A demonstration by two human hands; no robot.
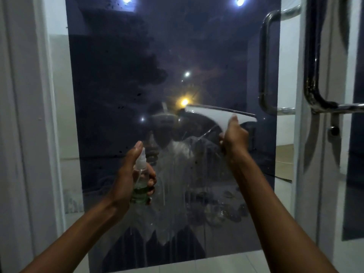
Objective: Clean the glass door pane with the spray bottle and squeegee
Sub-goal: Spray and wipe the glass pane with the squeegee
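Holding a light white squeegee [218, 115] by its stem, my right hand [234, 137] grip presses the blade to the wet tinted glass pane [122, 75] at four o'clock; my left hand [128, 174] grip clenches the slippery clear spray bottle [140, 186] at seven o'clock.

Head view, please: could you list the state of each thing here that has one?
Glass door pane: wet, with streaks running down its lower middle; dark specks higher up.
Spray bottle: upright in the left hand, thumb on the nozzle; green liquid low inside.
Squeegee: gripped by the right hand, blade up against the pane, slightly tilted.
Door handle: untouched.
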